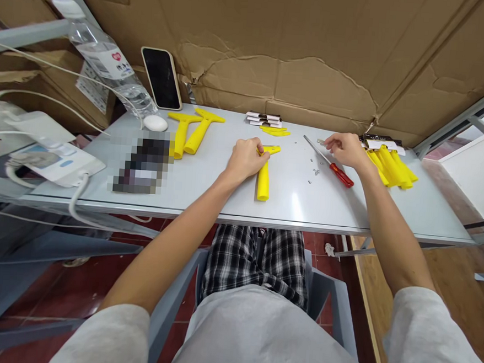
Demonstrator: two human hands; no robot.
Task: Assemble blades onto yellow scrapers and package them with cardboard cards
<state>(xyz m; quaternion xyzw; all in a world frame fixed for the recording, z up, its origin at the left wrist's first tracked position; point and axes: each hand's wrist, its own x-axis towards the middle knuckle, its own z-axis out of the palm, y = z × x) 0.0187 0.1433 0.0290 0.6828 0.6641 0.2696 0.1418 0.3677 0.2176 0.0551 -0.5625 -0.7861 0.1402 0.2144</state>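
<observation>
Far L on the table (208,195), a water bottle (109,61) and a phone (161,79) can be seen standing at the back, w/ two spare yellow handles (205,129) lying nearby. Approx. mid-table is the main T-handle (263,184), grip end pointed at the body. Its head is pinched by the L hand (246,158), fingers closed on it, pretty much no gap. Looks like light, stiff hollow plastic tbh, prob a bit slippery bc smooth, not esp. fragile; best held round the tube, w/ the head steadied by fingertips. Just behind it, thin yellow strips (275,132) are laid out. Further R, tiny metal bits (316,172) are scattered beside a red screwdriver (341,175). Above it the R hand (347,149) is held, fingers bent near a small pale piece (320,141); whether it's actually gripped can't be told. Far R, more yellow handles (392,167) are bunched tog.
</observation>
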